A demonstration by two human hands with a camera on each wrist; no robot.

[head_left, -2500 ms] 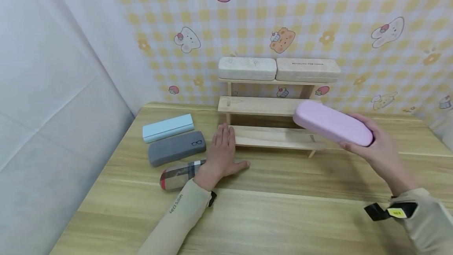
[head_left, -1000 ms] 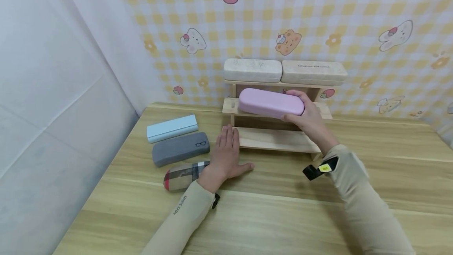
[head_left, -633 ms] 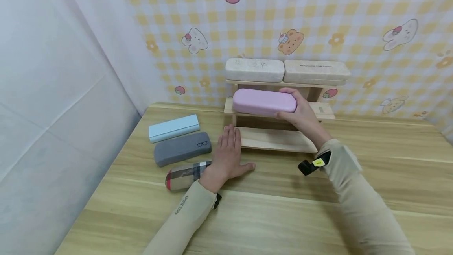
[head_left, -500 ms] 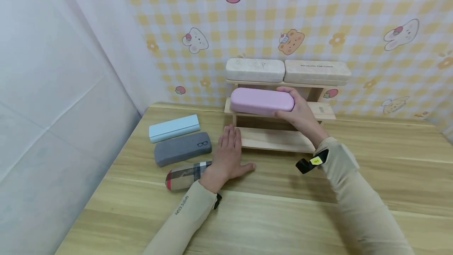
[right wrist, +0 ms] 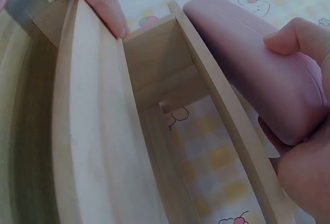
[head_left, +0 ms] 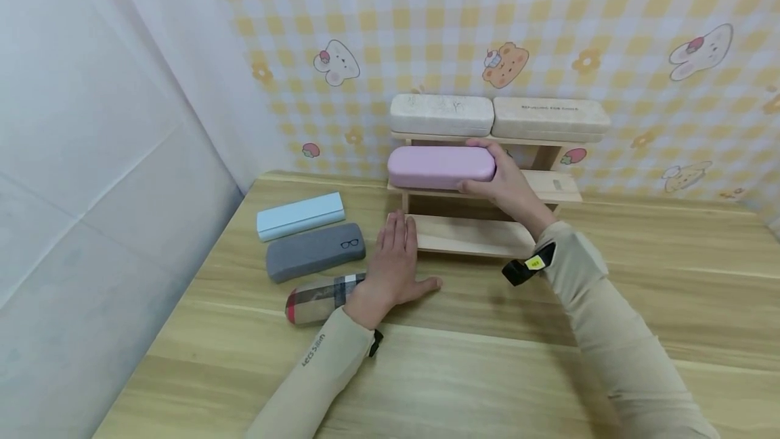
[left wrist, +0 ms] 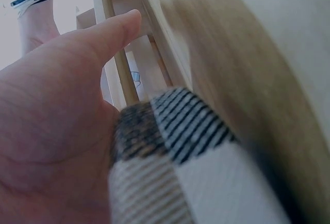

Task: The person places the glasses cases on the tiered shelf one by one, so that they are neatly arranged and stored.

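Observation:
My right hand [head_left: 510, 187] grips the right end of a lilac glasses case [head_left: 440, 166], thumb in front and fingers behind. The case lies along the left part of the middle tier of a small wooden step shelf [head_left: 469, 236]. In the right wrist view the lilac case [right wrist: 247, 64] is at that tier's edge; whether its whole base rests there I cannot tell. My left hand [head_left: 390, 273] has straight fingers at the left end of the lowest tier, thumb spread. Beneath its wrist lies a plaid glasses case [head_left: 317, 300], partly hidden; this plaid case [left wrist: 175, 131] is close in the left wrist view.
On the top tier sit a whitish case [head_left: 441, 115] and a beige case [head_left: 548, 119] side by side. A light blue case [head_left: 300, 215] and a grey case [head_left: 313, 251] lie on the wooden table [head_left: 463, 371], left of the shelf. A checked cloth [head_left: 439, 32] hangs behind.
My right hand has carried the lilac case from the right of the shelf leftward onto the middle tier's left part, straightening it. My left hand stays at the lowest tier.

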